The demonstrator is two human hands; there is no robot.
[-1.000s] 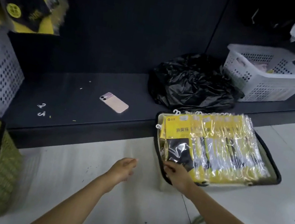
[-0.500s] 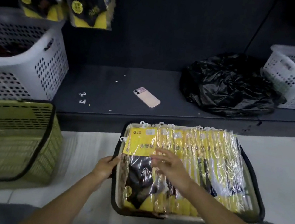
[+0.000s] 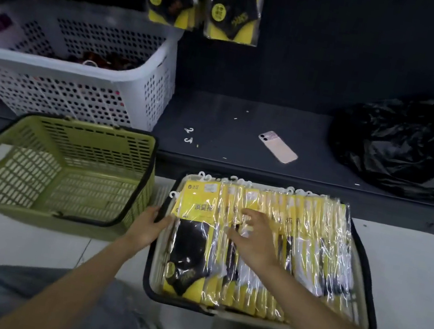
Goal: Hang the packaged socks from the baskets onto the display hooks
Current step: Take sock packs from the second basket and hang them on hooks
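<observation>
Yellow cellophane-wrapped sock packs (image 3: 313, 233) fill the beige black-rimmed basket (image 3: 147, 274), lower centre-right of frame. Within the last second my left hand (image 3: 147, 226) reached the basket's left rim; whether it clasps the rim I cannot tell. My right hand (image 3: 255, 242) shifted to mid-row, fingers spread wide, holding nothing. Selection is under way; no pack lifted yet.

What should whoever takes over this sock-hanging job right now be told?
The left hand holds the left rim of the sock basket on the floor.
The right hand is open, fingers spread over the sock packs; none is lifted.
Done: the hung packs are on the wall above.
Left: the basket looks nearly full, all to hang.
</observation>
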